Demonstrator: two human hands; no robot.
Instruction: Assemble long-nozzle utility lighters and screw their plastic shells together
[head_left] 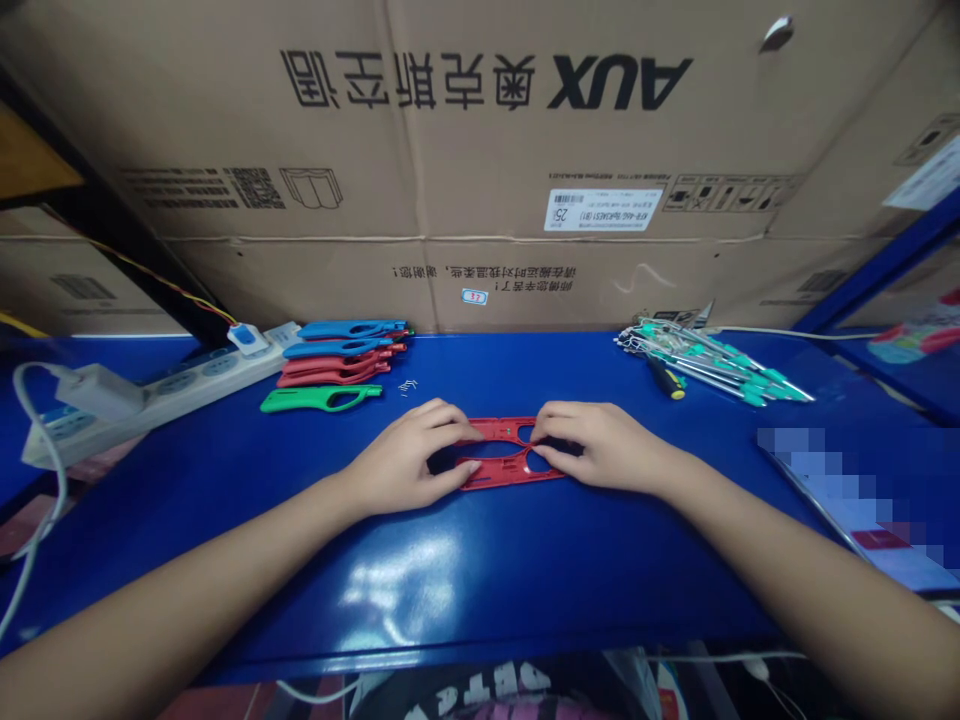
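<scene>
Two red plastic handle shell halves lie side by side in front of me, inner faces up, an upper half point(495, 431) and a lower half point(499, 473). My left hand point(409, 455) grips their left ends, fingers on the upper half and thumb on the lower. At the right ends, my right hand point(604, 445) pinches both halves near their loop openings, fingers and thumb curled round the edges. Parts of the shells are hidden under the fingertips. Several tiny screws point(407, 387) are scattered beyond my left hand.
Blue handles point(337, 348), red handles point(330, 373) and a green handle point(300, 399) lie back left beside a power strip point(169, 392). Metal rods with green parts point(731, 368) and a screwdriver point(666, 380) lie back right. A cardboard sheet point(450, 215) stands behind; a blurred-out screen point(870, 500) is at right.
</scene>
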